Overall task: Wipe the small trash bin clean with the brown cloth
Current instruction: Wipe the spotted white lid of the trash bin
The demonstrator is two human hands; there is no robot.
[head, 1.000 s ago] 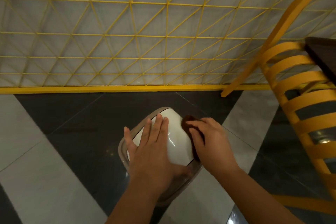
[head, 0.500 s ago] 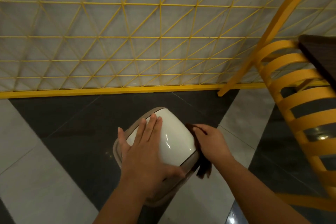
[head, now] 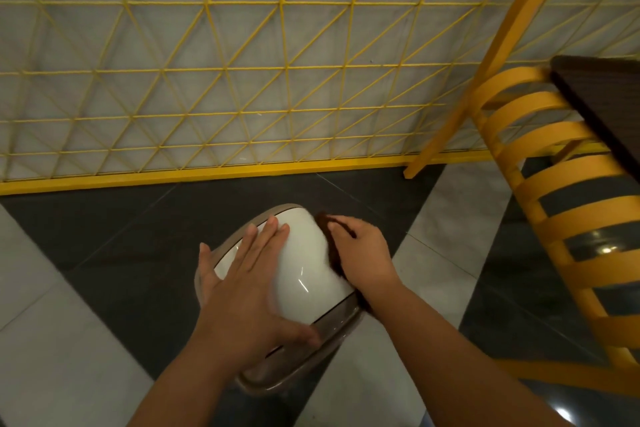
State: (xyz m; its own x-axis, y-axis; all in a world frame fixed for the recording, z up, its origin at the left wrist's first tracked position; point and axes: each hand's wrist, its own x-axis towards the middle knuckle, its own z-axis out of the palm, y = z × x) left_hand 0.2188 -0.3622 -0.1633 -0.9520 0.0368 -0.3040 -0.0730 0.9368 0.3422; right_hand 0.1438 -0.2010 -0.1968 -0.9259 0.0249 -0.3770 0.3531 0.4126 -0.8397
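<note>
While your left hand point(head: 239, 291) lies flat and open on the white lid of the small trash bin point(head: 304, 274) on the floor, keep your right hand point(head: 363, 253), closed on the brown cloth point(head: 330, 246), pressing firmly along its right edge.

We saw a yellow wire lattice point(head: 207, 80) standing against a pale wall, its yellow base rail point(head: 207, 173) meeting a floor point(head: 121, 246) of dark and light tiles. At the right stood a yellow slatted chair point(head: 554, 191), beside a dark bench point(head: 602, 97).
</note>
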